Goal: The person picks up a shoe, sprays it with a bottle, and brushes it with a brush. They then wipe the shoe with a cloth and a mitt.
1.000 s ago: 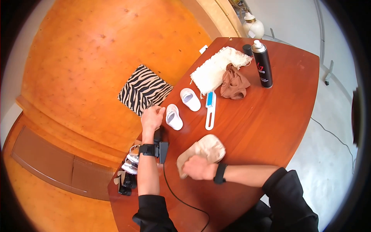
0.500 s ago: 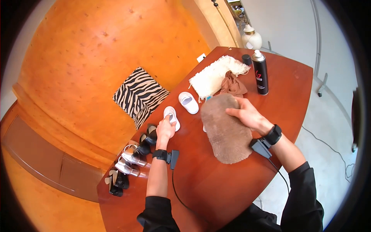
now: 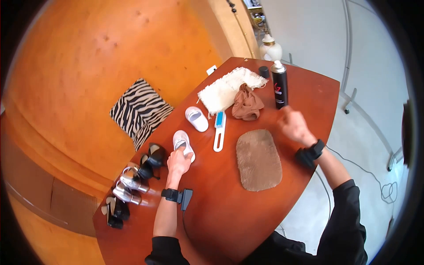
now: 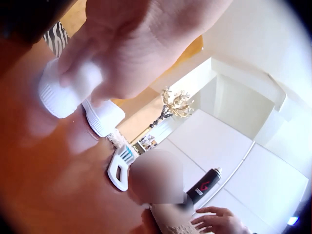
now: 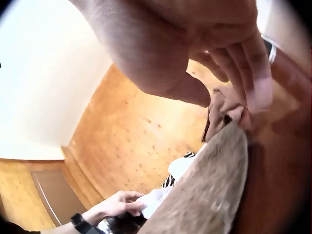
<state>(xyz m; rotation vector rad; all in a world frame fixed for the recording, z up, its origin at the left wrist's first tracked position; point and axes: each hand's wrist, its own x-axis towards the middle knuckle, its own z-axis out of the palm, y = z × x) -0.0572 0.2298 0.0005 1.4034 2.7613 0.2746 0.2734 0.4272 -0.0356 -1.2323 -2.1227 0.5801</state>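
Left hand (image 3: 179, 161) grip: fingers curled onto the heel end of the near white slipper (image 3: 183, 142), pinning it on the tabletop (image 3: 212, 207); left wrist view confirms fingers wrapped over the white sole edge. Right hand (image 3: 292, 125) grip: empty, fingers relaxed and loosely bent, hovering between the brown fuzzy mat (image 3: 259, 159) and the black spray can (image 3: 279, 91), touching neither.

Outward from there: second white slipper (image 3: 196, 119) just beyond the held one, apart from it. White brush with blue bristles (image 3: 218, 131) lies between the slippers and the mat. Brown cloth (image 3: 246, 104) bunched against the cream shaggy rug (image 3: 227, 90) at the far end. Row of dark and silver heeled shoes (image 3: 132, 181) along the left edge. Zebra-print box (image 3: 139, 110) on the floor past the edge.

Judgement on doing it well: hold the slipper by the heel and sole, not the upper, so it doesn't deform. Lift it clear before moving; the brush sits close on its right. The can is tall and near the right hand, so approach it from the side, not over the top.
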